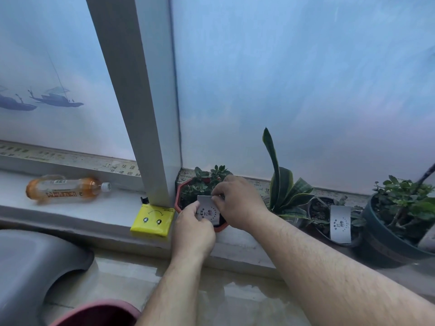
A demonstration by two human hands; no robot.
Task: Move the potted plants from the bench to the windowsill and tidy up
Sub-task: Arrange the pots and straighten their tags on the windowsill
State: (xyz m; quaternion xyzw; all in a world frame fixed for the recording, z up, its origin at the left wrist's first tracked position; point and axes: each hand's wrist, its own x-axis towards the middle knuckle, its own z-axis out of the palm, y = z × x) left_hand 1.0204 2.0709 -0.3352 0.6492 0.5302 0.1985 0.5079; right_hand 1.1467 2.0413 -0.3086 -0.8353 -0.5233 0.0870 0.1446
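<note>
3 potted plants stand on the windowsill [77,208], so the moving looks largely done; the bench is out of view, so whether more pots wait there cannot be told. The left hand [194,228] and the right hand [237,202] both pinch a small white card [207,211], held against the near rim of the red pot [180,200] directly behind them. The snake plant pot [320,212], just right of the right hand, carries a like card [340,223] already, and the dark pot [386,245] sits farther right, with no card visible. Tidying seems unfinished: an orange drink bottle [68,189] lies on its side well left of the left hand, and a yellow packet [153,221] rests just left of it on the sill's edge.
</note>
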